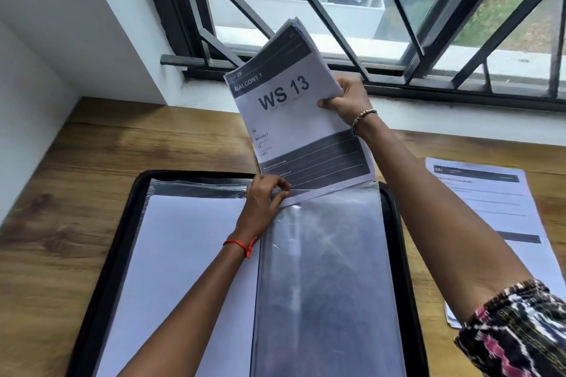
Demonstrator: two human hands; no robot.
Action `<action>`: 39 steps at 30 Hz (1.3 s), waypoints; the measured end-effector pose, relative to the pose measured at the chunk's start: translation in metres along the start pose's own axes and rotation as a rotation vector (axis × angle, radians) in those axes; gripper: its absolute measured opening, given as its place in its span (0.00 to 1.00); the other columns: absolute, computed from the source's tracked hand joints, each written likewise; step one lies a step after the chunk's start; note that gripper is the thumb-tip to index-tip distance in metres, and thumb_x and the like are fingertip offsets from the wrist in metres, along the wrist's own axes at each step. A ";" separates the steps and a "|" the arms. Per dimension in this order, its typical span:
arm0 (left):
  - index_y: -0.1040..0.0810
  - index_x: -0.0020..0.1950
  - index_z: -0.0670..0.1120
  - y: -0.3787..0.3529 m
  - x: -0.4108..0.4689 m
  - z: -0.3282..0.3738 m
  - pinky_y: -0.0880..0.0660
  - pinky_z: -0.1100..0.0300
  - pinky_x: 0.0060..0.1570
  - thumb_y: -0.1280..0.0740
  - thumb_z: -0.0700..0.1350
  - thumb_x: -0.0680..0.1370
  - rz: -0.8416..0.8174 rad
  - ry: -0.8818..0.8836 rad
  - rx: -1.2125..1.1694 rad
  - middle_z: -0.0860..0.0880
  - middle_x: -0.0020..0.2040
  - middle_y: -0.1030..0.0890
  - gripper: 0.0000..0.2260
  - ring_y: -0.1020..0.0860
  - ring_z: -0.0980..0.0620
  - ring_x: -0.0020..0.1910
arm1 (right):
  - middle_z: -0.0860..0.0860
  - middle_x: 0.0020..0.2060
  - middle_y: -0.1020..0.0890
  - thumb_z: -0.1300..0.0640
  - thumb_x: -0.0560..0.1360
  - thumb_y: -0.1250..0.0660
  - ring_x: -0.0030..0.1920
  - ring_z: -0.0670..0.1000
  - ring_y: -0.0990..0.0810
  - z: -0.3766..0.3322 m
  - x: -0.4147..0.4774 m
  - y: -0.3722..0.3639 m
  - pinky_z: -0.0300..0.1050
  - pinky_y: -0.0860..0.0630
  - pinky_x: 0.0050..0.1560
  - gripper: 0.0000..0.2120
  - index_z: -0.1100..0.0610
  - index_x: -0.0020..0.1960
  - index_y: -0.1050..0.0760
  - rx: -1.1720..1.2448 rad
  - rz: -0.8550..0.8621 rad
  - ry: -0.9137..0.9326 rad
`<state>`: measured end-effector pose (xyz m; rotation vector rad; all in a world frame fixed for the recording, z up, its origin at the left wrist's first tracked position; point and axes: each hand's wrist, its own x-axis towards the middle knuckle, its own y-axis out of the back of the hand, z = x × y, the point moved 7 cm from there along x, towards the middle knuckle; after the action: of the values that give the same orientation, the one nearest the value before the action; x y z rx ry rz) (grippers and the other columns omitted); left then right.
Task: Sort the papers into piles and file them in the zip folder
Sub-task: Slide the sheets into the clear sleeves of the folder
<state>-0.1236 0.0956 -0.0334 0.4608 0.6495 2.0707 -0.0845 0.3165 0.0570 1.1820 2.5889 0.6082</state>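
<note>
A black zip folder lies open on the wooden table, with clear plastic sleeves inside. The left sleeve holds white sheets; the right sleeve looks dark and shiny. My right hand grips a thick stack of papers by its right edge, held upright and tilted, the front sheet printed "WS 13, Balcony 1". The stack's bottom edge sits at the right sleeve's top opening. My left hand pinches the top edge of that sleeve beside the stack.
Another pile of printed papers lies on the table to the right of the folder, partly under my right arm. A barred window and sill run along the table's far edge. A white wall stands at left.
</note>
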 end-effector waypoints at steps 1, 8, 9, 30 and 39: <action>0.21 0.49 0.44 -0.002 0.000 0.001 0.35 0.54 0.54 0.31 0.38 0.74 -0.005 -0.010 0.021 0.52 0.47 0.21 0.05 0.28 0.48 0.53 | 0.49 0.36 0.24 0.71 0.66 0.30 0.33 0.41 0.27 0.002 0.001 0.000 0.30 0.29 0.31 0.13 0.53 0.36 0.25 0.008 0.002 -0.003; 0.19 0.49 0.47 -0.035 -0.002 0.052 0.48 0.60 0.45 0.34 0.51 0.74 -0.045 -0.162 0.055 0.54 0.47 0.18 0.11 0.27 0.51 0.51 | 0.54 0.39 0.24 0.73 0.64 0.31 0.35 0.45 0.27 0.014 0.003 -0.002 0.39 0.29 0.36 0.11 0.66 0.46 0.21 0.075 0.044 -0.020; 0.19 0.48 0.47 -0.041 -0.002 0.060 0.48 0.59 0.44 0.34 0.51 0.73 -0.037 -0.170 0.045 0.54 0.47 0.18 0.10 0.27 0.51 0.51 | 0.53 0.39 0.24 0.73 0.64 0.31 0.36 0.46 0.27 0.016 0.004 -0.002 0.40 0.29 0.37 0.11 0.67 0.46 0.21 0.086 0.047 -0.024; 0.19 0.46 0.46 -0.075 0.015 0.101 0.51 0.59 0.43 0.33 0.44 0.76 0.053 -0.059 0.077 0.52 0.47 0.19 0.04 0.31 0.49 0.52 | 0.53 0.42 0.22 0.73 0.67 0.33 0.39 0.48 0.25 0.047 -0.011 0.004 0.32 0.27 0.35 0.17 0.62 0.53 0.22 0.213 0.097 -0.115; 0.20 0.46 0.44 -0.084 0.018 0.108 0.51 0.58 0.44 0.35 0.43 0.76 0.014 -0.076 0.072 0.50 0.46 0.19 0.05 0.31 0.47 0.52 | 0.53 0.42 0.22 0.73 0.67 0.33 0.39 0.48 0.25 0.052 -0.016 0.008 0.30 0.27 0.34 0.18 0.63 0.56 0.23 0.245 0.102 -0.166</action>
<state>-0.0205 0.1795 0.0026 0.5841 0.6794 2.0380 -0.0495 0.3228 0.0149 1.3810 2.5265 0.2027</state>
